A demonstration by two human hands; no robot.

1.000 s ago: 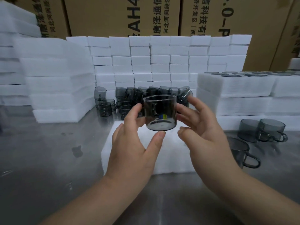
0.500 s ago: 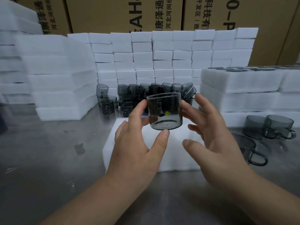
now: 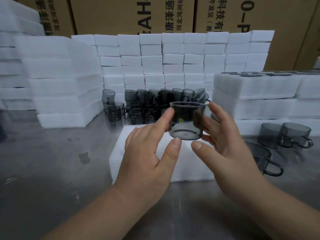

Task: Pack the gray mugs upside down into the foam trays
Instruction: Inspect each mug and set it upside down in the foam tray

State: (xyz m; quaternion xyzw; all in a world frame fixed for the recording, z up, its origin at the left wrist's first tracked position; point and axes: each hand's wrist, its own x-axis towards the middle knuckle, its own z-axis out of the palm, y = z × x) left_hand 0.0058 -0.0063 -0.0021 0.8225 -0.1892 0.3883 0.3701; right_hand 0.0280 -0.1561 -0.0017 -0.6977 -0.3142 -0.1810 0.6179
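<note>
Brown cardboard boxes with printed lettering fill the back of the room. In front of me is a steel table, dull and smeared. Along its far edge runs a wall of small white foam blocks, with a stack of foam slabs on the left. On the right is a pile of foam trays, and the top 1 shows dark round discs set into its surface.

Closer in, a single foam tray lies flat on the table beneath the person's hands. Behind it, against the block wall, a cluster of gray mugs is crowded together, some tilted. 3 more loose mugs sit on the table at the right, near the pile.

The left hand pinches the held gray mug, with the index finger on its side and the thumb tip at its bottom edge. The right hand cups the other side, fingers curled behind the glass, thumb just under the base. The mug is in the air above the single tray, mouth up, base toward the table.
</note>
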